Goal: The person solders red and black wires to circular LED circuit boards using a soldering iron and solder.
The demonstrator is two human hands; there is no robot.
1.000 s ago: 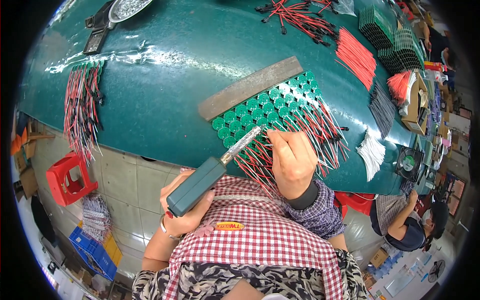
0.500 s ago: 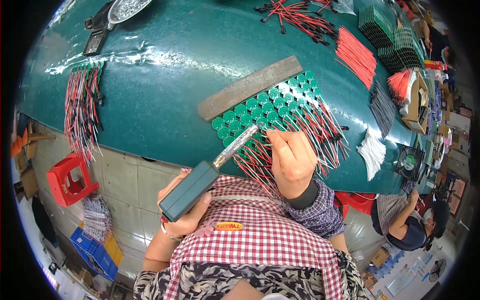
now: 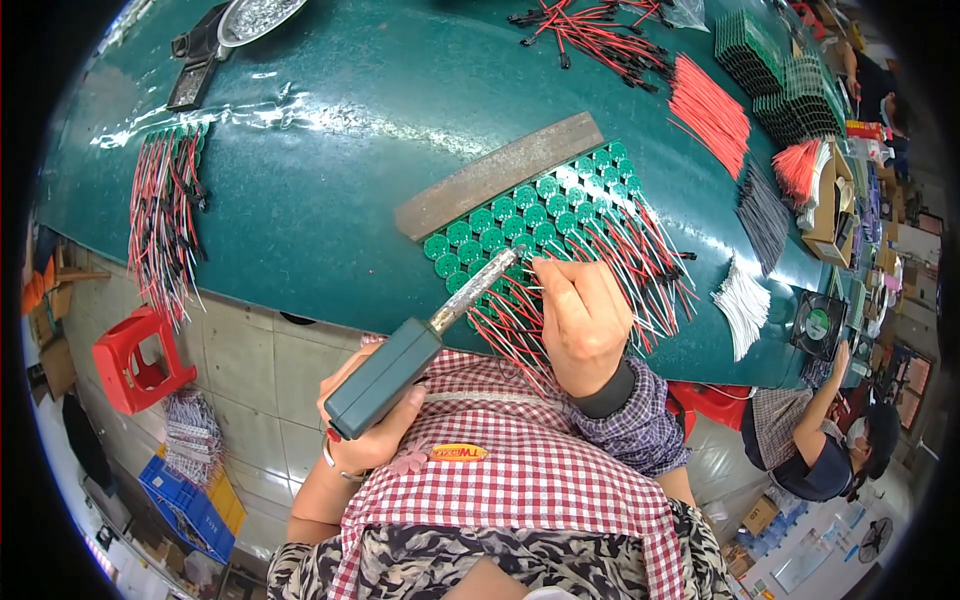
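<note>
My left hand (image 3: 375, 430) is closed round the dark green body of a soldering iron (image 3: 385, 378). The iron's silvery barrel slants up to the right, its tip at a panel of round green circuit boards (image 3: 490, 240). Close beside the tip, my right hand (image 3: 590, 325) pinches a thin wire, mostly hidden by the fingers, against the panel. Red, white and black wires (image 3: 640, 265) hang from the boards on both sides of this hand. Along the panel's far edge lies a flat brownish bar (image 3: 500, 175).
Bundles of red wires (image 3: 708, 115), black wires (image 3: 765, 220) and white wires (image 3: 743, 310) lie to the right, with stacked green panels (image 3: 750, 55) behind. A wired panel (image 3: 165, 220) sits at left. Far left are a metal dish (image 3: 255, 20) and a red stool (image 3: 145, 360). Another person (image 3: 830, 440) works at right.
The soldering iron's body has shifted very slightly to the right in my left hand. My right hand stays almost still. The person at right has raised an arm toward the table.
</note>
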